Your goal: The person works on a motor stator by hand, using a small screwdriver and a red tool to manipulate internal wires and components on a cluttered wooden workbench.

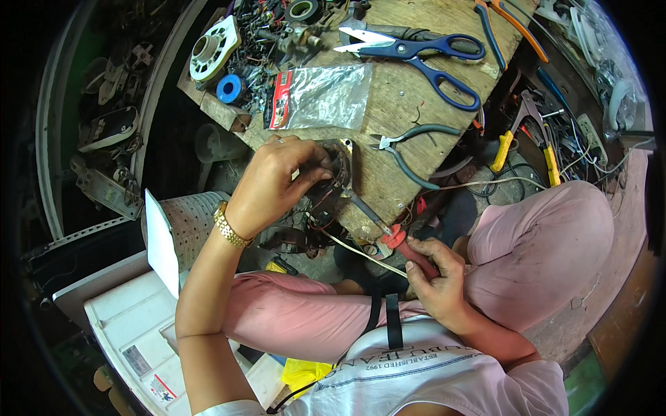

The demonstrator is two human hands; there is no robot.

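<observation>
My right hand [438, 274] is closed around the red handle of a soldering iron [416, 258]. The iron's dark barrel [364, 210] slants up and left, its front end at a dark part with a metal corner plate [341, 156], which looks like a small motor. At that part's left side, my left hand [288, 170] has its thumb and fingers pinched together; whatever is between the fingertips is hidden. Thin wires hang below the part, at the bench edge. Just right of it, small cutting pliers [409, 149] with grey-green handles lie on the wood with their handles spread.
The wooden bench [395, 76] carries blue-handled scissors [423, 55], a clear plastic bag [322, 97], a blue spool [229, 89], a white disc-shaped part [214, 48] and heaped scrap. Orange-and-blue pliers [510, 28] lie far right. Yellow-handled pliers [531, 128] and cables sit beyond my knee.
</observation>
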